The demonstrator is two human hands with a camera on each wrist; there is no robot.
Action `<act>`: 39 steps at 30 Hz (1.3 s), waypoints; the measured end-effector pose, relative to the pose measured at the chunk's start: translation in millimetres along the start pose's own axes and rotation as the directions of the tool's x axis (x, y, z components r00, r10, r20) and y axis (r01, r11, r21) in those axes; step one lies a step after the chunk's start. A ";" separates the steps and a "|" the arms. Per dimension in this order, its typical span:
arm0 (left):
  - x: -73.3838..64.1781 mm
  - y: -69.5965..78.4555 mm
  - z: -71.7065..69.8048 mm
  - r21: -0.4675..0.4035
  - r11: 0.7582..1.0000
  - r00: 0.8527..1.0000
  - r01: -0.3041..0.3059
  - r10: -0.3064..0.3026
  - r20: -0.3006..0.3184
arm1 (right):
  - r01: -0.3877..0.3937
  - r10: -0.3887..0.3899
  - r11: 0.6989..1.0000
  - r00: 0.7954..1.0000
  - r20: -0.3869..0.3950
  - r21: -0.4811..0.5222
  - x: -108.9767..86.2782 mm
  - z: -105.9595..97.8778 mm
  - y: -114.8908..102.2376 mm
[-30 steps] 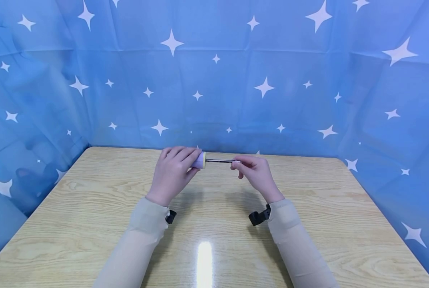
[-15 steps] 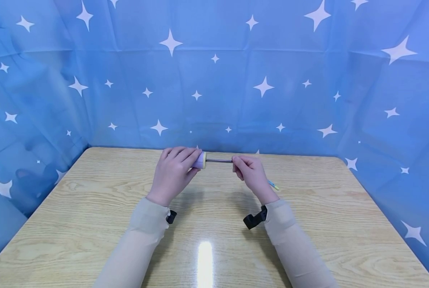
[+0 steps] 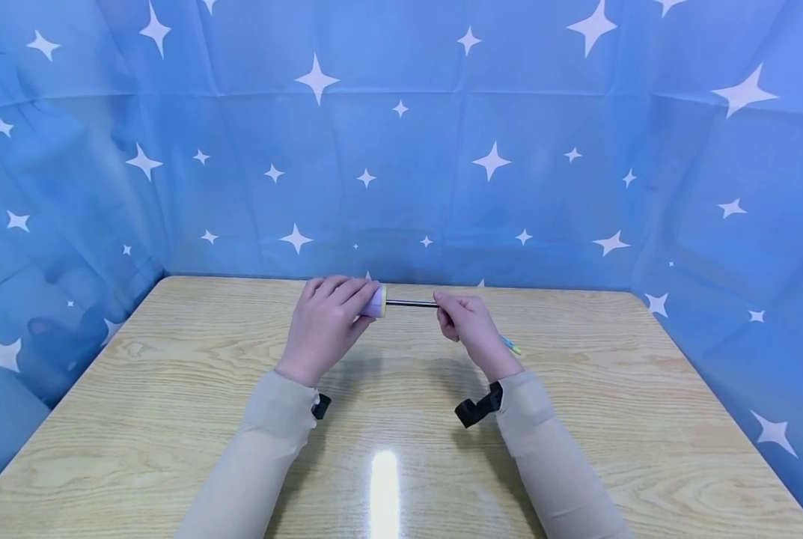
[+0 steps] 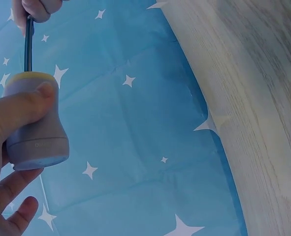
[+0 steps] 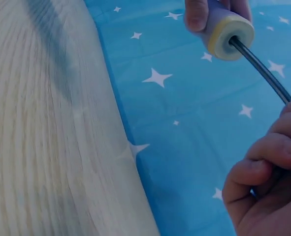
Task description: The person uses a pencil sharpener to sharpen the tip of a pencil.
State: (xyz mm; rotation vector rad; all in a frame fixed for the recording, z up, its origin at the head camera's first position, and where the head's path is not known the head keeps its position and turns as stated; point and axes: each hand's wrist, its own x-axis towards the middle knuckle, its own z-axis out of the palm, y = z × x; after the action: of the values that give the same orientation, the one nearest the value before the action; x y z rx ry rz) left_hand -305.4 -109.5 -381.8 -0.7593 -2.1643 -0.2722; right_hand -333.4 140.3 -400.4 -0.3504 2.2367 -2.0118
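Note:
My left hand grips a lilac pencil sharpener with a cream-yellow rim, held sideways above the table's far part. In the left wrist view the thumb lies across its side, near the rim. A dark pencil sticks out of the hole in the sharpener's rim end, its tip hidden inside. On the right, my right hand pinches the pencil's outer part between thumb and curled fingers, covering its far end. The right wrist view shows the pencil running from the hole into those fingers.
A thin blue stick with a yellow end shows just beyond the right wrist, partly hidden. Under both arms lies a light wood-grain table. A blue curtain with white stars stands around its back and sides.
My right hand's fingers have curled further round the pencil, hiding the end that showed earlier, and the wrist has shifted slightly left. The blue and yellow stick has come into view. Left hand keeps its place.

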 end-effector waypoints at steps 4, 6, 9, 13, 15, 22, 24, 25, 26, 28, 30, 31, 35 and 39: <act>-0.4 -1.8 -0.3 0.000 1.000 1.000 0.021 -0.021 0.016 | -0.005 0.004 0.999 1.000 -0.018 -0.045 0.4 -1.9 -3.0; -0.6 -3.0 -0.6 -0.003 0.999 0.999 0.036 -0.036 0.021 | 0.015 -0.017 0.997 1.000 -0.023 -0.080 0.2 -3.9 -4.5; -1.1 -4.1 -1.4 -0.006 0.999 0.998 0.049 -0.049 0.030 | 0.049 -0.053 0.992 0.998 -0.032 -0.115 -1.0 -7.6 -6.9; -2.1 -4.7 -1.3 -0.005 0.998 0.998 0.056 -0.055 0.039 | 0.070 -0.079 0.981 0.996 -0.043 -0.182 -3.0 -11.3 -9.3; -2.2 -4.6 -1.0 -0.004 0.999 0.998 0.054 -0.054 0.037 | 0.077 -0.089 0.972 0.995 -0.045 -0.221 -3.6 -12.0 -9.5; -2.0 -5.2 -1.0 -0.009 0.998 0.998 0.054 -0.054 0.036 | 0.129 -0.147 0.944 0.988 -0.039 -0.302 -4.1 -11.9 -9.1; -2.0 -5.3 -1.2 -0.010 0.998 0.998 0.055 -0.055 0.032 | 0.134 -0.154 0.941 0.987 -0.042 -0.310 -4.5 -11.2 -9.7; -2.0 -5.4 -1.1 -0.010 0.998 0.998 0.055 -0.054 0.030 | 0.136 -0.156 0.940 0.987 -0.040 -0.312 -4.7 -10.7 -10.0; -2.0 -5.4 -1.0 -0.011 0.999 0.998 0.053 -0.052 0.027 | 0.139 -0.158 0.940 0.987 -0.039 -0.311 -4.9 -10.4 -10.2; -2.0 -5.5 -0.4 -0.010 0.999 0.999 0.048 -0.048 0.023 | 0.144 -0.164 0.938 0.986 -0.037 -0.314 -5.0 -9.7 -10.5; -1.9 -5.1 0.1 -0.010 0.999 0.999 0.042 -0.042 0.022 | 0.153 -0.173 0.930 0.984 -0.030 -0.334 -4.7 -9.5 -10.5; -1.9 -4.9 0.3 -0.010 0.999 0.999 0.039 -0.038 0.021 | 0.158 -0.178 0.925 0.984 -0.027 -0.346 -4.5 -9.3 -10.5; -2.0 -4.2 1.0 -0.010 1.000 0.999 0.029 -0.029 0.024 | 0.171 -0.188 0.905 0.982 -0.006 -0.390 -3.5 -9.0 -9.5; -1.7 -4.0 1.1 -0.007 1.000 1.000 0.026 -0.026 0.008 | 0.158 -0.167 0.907 0.986 0.012 -0.390 -3.3 -7.9 -8.4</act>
State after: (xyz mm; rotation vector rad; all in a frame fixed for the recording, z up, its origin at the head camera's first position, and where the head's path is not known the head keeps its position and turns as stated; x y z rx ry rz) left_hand -307.7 -112.9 -383.6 -0.7374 -2.1836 -0.2906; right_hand -331.3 147.9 -391.4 -0.5712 2.7015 -1.6254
